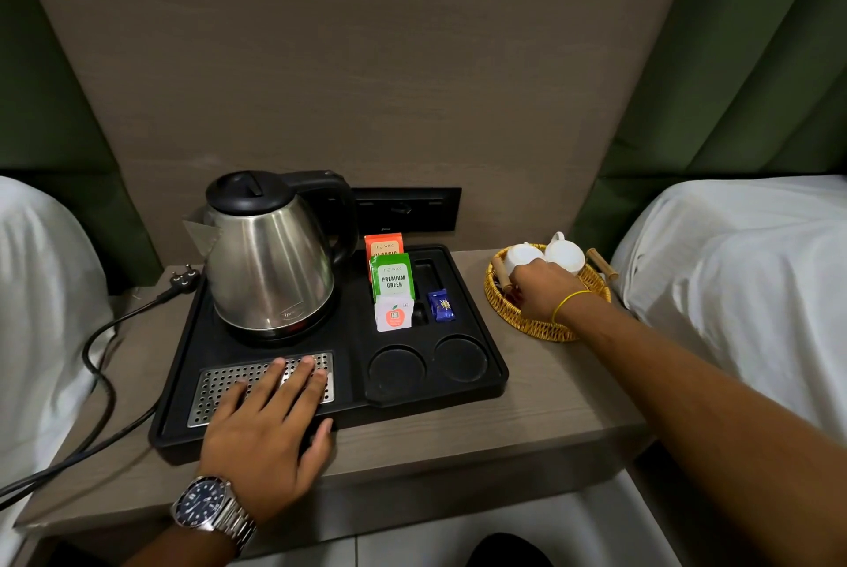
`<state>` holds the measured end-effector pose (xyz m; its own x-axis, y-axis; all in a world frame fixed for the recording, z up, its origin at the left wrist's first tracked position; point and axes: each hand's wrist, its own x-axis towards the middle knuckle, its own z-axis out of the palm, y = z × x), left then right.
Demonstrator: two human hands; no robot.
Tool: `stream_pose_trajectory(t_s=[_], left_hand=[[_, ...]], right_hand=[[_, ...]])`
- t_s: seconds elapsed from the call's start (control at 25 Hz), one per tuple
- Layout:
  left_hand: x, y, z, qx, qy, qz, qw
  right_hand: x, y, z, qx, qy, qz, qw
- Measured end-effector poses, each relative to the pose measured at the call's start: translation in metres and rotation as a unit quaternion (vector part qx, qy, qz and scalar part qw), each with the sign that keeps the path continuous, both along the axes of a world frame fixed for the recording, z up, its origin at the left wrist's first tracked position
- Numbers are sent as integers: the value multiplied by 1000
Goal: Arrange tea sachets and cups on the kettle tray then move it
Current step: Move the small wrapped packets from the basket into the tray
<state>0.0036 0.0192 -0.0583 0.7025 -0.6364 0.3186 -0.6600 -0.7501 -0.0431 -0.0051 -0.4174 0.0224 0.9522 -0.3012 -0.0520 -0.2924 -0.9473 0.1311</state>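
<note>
A black kettle tray (pixel 495 365) lies on the bedside table, with a steel kettle (pixel 268 264) on its left half. An orange sachet (pixel 384 246), a green sachet (pixel 393 278) and a white sachet (pixel 393 314) stand in its slot, and a blue sachet (pixel 441 304) lies beside them. Two round cup recesses (pixel 396 367) are bare. My left hand (pixel 270 424) rests flat on the perforated metal grille (pixel 220 383). My right hand (pixel 541 294) reaches into the wicker basket (pixel 545 328), fingers hidden, just in front of two white cups (pixel 566 256).
The kettle's black cable (pixel 98 365) and plug (pixel 185 278) trail off the table's left side. White bedding lies on the left (pixel 41 291) and on the right (pixel 742 273). A black socket panel (pixel 412 209) sits on the wall behind the tray.
</note>
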Motion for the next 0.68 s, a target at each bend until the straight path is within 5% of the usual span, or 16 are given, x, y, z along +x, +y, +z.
stream_pose_trajectory(t_s=[0.36, 0.52, 0.68], left_hand=[[-1, 0, 1, 2, 1, 2, 1000], [-1, 0, 1, 1, 0, 3, 1000], [-1, 0, 1, 7, 0, 5, 1000]], right_hand=[[-11, -8, -4, 88, -117, -85, 986], [-9, -4, 18, 126, -273, -137, 944], [11, 31, 34, 267, -355, -128, 887]])
